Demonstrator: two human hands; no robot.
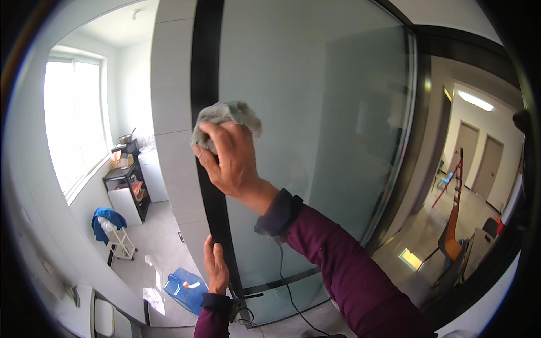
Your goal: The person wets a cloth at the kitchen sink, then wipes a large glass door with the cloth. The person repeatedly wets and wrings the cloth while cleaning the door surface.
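Observation:
Bunched in my right hand (234, 162) is a grey cloth (228, 116), pressed against the black frame (207, 55) of a glass panel (287, 126). Part of the cloth reaches over the left edge of the glass. My left hand (217, 264) is lower down, its fingers pointing up beside the same frame and the grey tiled wall edge (177, 169). Nothing shows in the left hand; whether it touches the frame I cannot tell. Both sleeves are purple with dark cuffs.
A blue plastic water container (186, 287) stands on the floor at lower left. Behind it are a white trolley (122, 245) and a black shelf (127, 177). A dark cable (291, 291) hangs by the glass. An orange chair (452, 236) and red stepladder (457, 181) are at right.

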